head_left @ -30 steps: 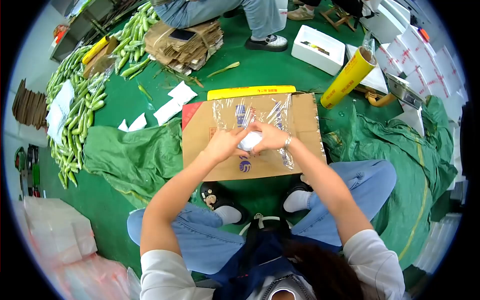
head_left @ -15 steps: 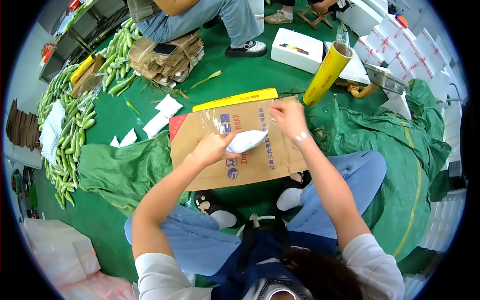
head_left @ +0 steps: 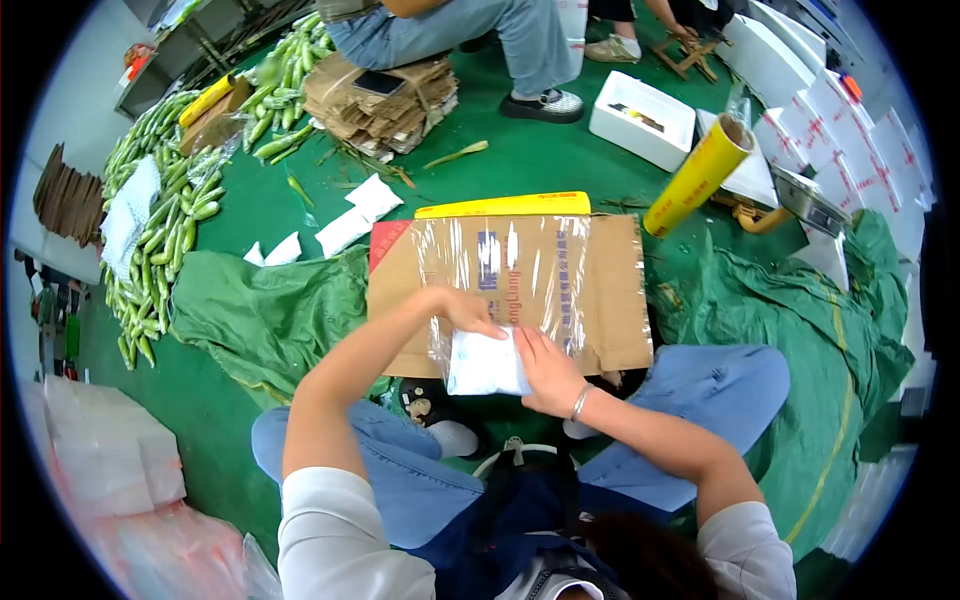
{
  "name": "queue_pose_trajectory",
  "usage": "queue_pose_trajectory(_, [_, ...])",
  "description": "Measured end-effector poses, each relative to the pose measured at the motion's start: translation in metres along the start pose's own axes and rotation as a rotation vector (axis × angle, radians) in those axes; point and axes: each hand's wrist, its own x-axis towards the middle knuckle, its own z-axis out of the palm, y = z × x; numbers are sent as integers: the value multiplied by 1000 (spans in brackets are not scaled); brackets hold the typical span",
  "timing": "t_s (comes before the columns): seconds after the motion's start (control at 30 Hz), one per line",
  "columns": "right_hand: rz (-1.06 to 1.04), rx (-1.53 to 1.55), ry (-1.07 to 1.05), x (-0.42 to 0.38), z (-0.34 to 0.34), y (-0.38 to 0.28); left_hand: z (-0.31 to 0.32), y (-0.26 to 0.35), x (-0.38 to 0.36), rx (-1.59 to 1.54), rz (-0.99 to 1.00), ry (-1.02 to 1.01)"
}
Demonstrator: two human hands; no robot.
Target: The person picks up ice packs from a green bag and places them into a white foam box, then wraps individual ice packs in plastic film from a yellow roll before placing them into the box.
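Note:
A small white packet [head_left: 487,366] lies at the near edge of a cardboard sheet [head_left: 618,290] in front of me. Clear plastic wrap [head_left: 543,262] is stretched over the middle of the cardboard. My left hand [head_left: 466,311] holds the packet's upper edge with its fingers bent down onto it. From the right side, my right hand [head_left: 548,374] grips it, with its fingers lying along the face and the thumb low. A yellow wrap roll [head_left: 500,206] lies along the far edge of the cardboard.
More white packets [head_left: 345,229] lie on the green floor at left, beside a heap of green vegetables [head_left: 170,235]. A yellow roll [head_left: 700,175] stands tilted near a white foam box [head_left: 642,120]. Green sacks [head_left: 775,330] flank me. Another person sits on stacked cardboard [head_left: 385,105].
The packet has come nearer to me and now lies flatter. My right hand has moved from the far edge of the wrap down onto the packet. The wrap now spreads over the cardboard.

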Motion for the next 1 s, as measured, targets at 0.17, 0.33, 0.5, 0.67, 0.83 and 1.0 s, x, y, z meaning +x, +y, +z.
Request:
queue_pose_trajectory(0.17, [230,361,-565,67,-54,28,1,48,-44,640,141,999])
queue_pose_trajectory(0.33, [243,1028,-458,126,-39,99,23,38,-19,506,-5,1028])
queue_pose_trajectory(0.5, [317,961,-359,158,16,138,8,3,7,282,49,1133])
queue_pose_trajectory(0.67, [304,963,-578,140,-2,111,8,9,4,-247,-11,749])
queue_pose_trajectory(0.83, [-101,532,-208,121,73,132,108,21,55,-1297,357,448])
queue_pose_trajectory(1.0, [-99,496,-87,103,48,86,187,81,35,-1692,375,208])
